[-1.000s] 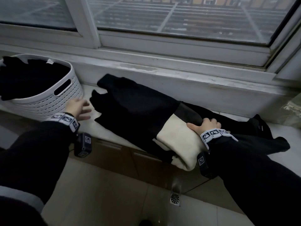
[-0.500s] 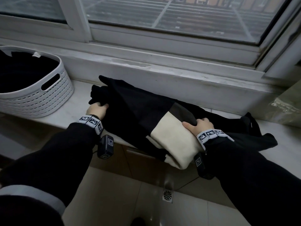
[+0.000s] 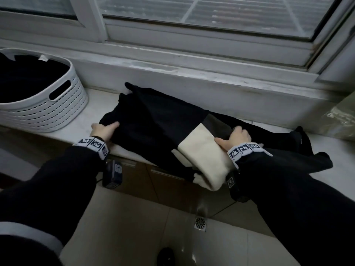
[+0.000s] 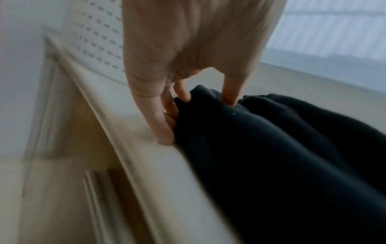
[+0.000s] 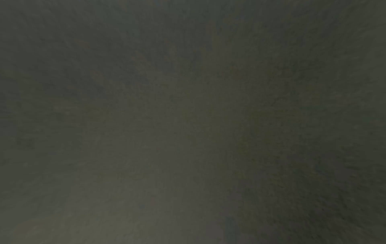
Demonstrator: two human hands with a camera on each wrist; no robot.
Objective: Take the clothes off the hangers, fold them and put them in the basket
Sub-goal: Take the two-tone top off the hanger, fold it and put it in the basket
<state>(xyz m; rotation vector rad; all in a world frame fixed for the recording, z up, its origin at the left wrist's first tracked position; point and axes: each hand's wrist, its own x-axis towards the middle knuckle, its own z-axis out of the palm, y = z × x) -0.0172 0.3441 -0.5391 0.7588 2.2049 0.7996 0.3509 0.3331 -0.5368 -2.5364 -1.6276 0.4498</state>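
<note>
A folded black-and-cream garment lies on the white sill, its cream part hanging over the front edge. My left hand grips the garment's dark left end; the left wrist view shows the fingers pinching black cloth. My right hand holds the garment's right end, thumb on the cream part, fingers curled over the dark fabric. The white perforated basket stands at the left with dark clothes inside. The right wrist view is dark and shows nothing.
More black clothing lies on the sill behind my right arm. A window frame and ledge run along the back. A pale plastic bag sits at the far right. Below are wooden cabinet fronts and a tiled floor with a drain.
My left hand moved from beside the basket to the garment's left end and took hold of it. The right hand stayed on the right end. No hanger is visible.
</note>
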